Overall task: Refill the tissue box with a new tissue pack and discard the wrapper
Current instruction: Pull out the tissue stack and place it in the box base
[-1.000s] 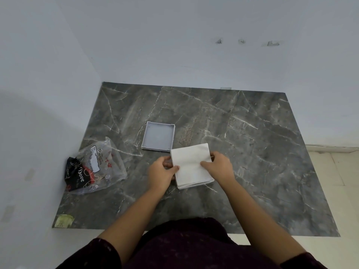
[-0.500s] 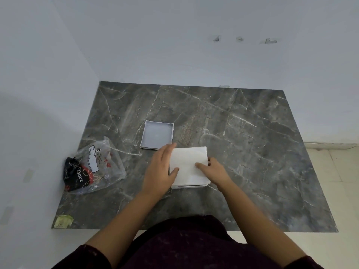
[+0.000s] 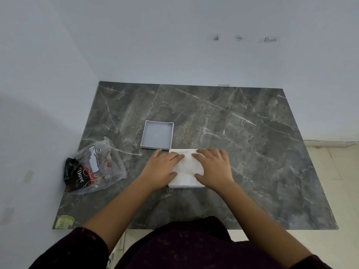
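A white stack of tissues point(image 3: 187, 167) lies in a low white box base whose front rim point(image 3: 186, 186) shows beneath it, on the dark marble table point(image 3: 242, 152). My left hand point(image 3: 162, 168) rests flat on the stack's left side, fingers spread. My right hand point(image 3: 214, 167) presses flat on its right side. Just behind and to the left lies the square grey-white box lid point(image 3: 157, 137), hollow side up. The clear plastic wrapper point(image 3: 99, 164) lies crumpled at the table's left edge.
A black and red packet point(image 3: 74, 174) lies under the clear wrapper. White walls close the table at the back and left. A yellowish sticker point(image 3: 64, 222) marks the front left corner. Tiled floor point(image 3: 334, 171) shows to the right.
The tissue stack has gone from being held by its sides, tilted, to lying flat in the box base. Both hands have moved on top of it and flattened.
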